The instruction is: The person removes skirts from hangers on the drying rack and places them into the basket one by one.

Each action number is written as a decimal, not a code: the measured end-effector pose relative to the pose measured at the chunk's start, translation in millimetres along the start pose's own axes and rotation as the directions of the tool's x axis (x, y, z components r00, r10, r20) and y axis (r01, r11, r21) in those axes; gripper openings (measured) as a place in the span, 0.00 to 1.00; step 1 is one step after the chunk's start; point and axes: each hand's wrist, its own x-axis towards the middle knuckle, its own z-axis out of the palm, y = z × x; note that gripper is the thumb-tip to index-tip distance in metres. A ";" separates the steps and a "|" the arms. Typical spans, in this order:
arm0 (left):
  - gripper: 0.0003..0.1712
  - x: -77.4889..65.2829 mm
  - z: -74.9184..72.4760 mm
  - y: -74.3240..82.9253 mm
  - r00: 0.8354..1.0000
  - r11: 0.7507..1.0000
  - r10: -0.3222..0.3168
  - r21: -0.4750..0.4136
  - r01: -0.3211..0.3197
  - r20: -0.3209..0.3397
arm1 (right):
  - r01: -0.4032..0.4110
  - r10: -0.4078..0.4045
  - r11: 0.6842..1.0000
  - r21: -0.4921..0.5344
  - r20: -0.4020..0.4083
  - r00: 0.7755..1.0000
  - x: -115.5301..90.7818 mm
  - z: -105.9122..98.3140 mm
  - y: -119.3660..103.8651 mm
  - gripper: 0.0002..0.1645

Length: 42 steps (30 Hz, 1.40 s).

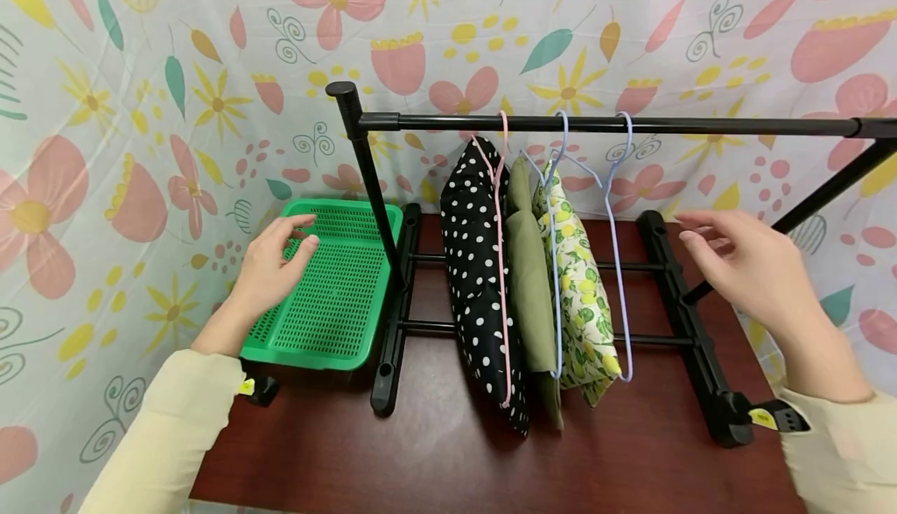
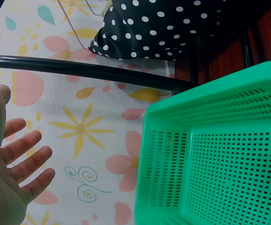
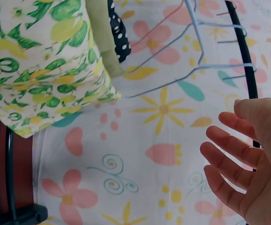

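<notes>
Over the green basket (image 1: 329, 288) hovers my left hand (image 1: 269, 261), fingers relaxed, holding nothing. My right hand (image 1: 746, 261) is raised beside the rack's right end, its fingers loosely bent around nothing. Between the hands, three fabric pieces hang from the black rail (image 1: 448, 123): a black polka-dot one (image 1: 476, 265) on a pink hanger (image 1: 501, 265), an olive green one (image 1: 530, 288), and a lemon-print one (image 1: 578, 288). Two bluish-purple hangers (image 1: 615, 249) hook over the rail by the olive and lemon pieces. Neither hand touches the fabric.
The rack's black feet (image 1: 673, 319) stand on a dark red-brown table (image 1: 448, 452), joined by low crossbars. A slanted post (image 1: 834, 187) rises near the right hand. Flower-print cloth (image 1: 210, 54) covers the walls behind and at the left.
</notes>
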 end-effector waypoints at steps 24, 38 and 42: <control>0.16 4.9 28.9 19.1 0.994 0.991 0.106 0.083 -0.107 0.018 | 0.153 -0.154 0.988 -0.027 -0.013 0.988 36.9 7.6 -43.9 0.12; 0.13 5.0 50.9 19.8 0.995 0.994 0.101 0.034 -0.101 -0.003 | 0.246 -0.245 0.969 0.011 -0.035 0.969 53.0 20.7 -65.5 0.11; 0.13 5.6 59.0 20.7 0.995 0.995 0.098 0.021 -0.098 -0.006 | 0.249 -0.249 0.968 0.024 -0.027 0.968 56.6 21.2 -71.1 0.11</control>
